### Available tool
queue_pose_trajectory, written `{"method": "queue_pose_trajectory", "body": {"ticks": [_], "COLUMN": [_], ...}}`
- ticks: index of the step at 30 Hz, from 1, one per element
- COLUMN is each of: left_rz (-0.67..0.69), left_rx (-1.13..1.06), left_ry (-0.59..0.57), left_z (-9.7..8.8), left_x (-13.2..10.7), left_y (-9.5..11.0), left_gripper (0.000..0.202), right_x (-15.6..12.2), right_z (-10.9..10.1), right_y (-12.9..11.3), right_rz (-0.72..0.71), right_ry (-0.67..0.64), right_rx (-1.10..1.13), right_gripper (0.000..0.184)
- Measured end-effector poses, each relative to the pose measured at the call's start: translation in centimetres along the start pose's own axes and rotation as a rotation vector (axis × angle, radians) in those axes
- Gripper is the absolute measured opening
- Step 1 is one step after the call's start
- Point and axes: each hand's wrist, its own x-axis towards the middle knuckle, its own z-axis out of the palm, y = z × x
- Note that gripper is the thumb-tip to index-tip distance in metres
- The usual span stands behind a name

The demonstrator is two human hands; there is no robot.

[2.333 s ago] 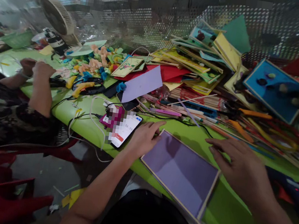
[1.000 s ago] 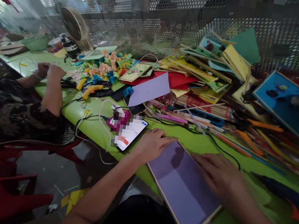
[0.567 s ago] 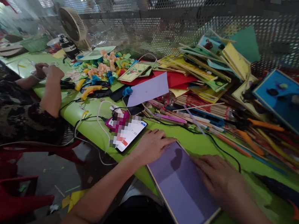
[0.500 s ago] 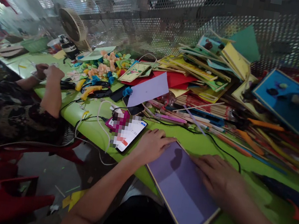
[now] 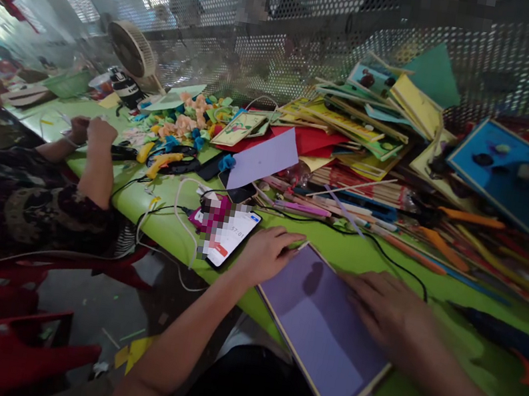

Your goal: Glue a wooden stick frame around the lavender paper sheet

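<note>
Grey metal wall full of little round holes (image 5: 312,37) stands behind a long, shiny green table (image 5: 333,242). On the table, close to the person, is a flat purple board with thin, pale wooden edges (image 5: 319,322). Its nearest corner pokes out over the person's dark clothes, and a dark shadow falls across its top part.

The person's left hand (image 5: 269,253) is at the board's far left corner, with its fingers bent and the pointing finger along the corner. I cannot tell if it pinches the edge. The right hand (image 5: 388,306) lies over the board's right side, its fingers close together and nearly straight. I cannot tell if that hand grips the board or only rests on it.

Just left of the left hand is a black phone with a bright white screen (image 5: 235,237). Right of the right hand is a dark blue tool with an orange trigger (image 5: 509,340).

Farther back lie a loose sheet of light purple paper (image 5: 265,157), a messy pile of yellow and green boards (image 5: 343,120), and a big blue board with dark round bits (image 5: 517,173). On the left, another person in a dark patterned sleeve (image 5: 53,217) sits at the table.
</note>
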Motion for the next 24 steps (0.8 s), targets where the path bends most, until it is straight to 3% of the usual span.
{"method": "queue_pose_trajectory", "body": {"ticks": [10,24], "left_rz": [-0.079,-0.102], "left_rx": [0.008,0.091], "left_ry": [0.029,-0.028], "left_z": [0.12,-0.02], "left_x": [0.19,0.22], "left_y": [-0.23,0.2], "left_gripper": [0.012,0.016], "right_x": [-0.14,-0.37], "right_z": [-0.76,-0.48], "right_y": [-0.47,-0.69], "right_rz": [0.141,0.158], "right_ry": [-0.016,-0.04], "right_rx": [-0.054,-0.193], "right_gripper": [0.025,0.033]}}
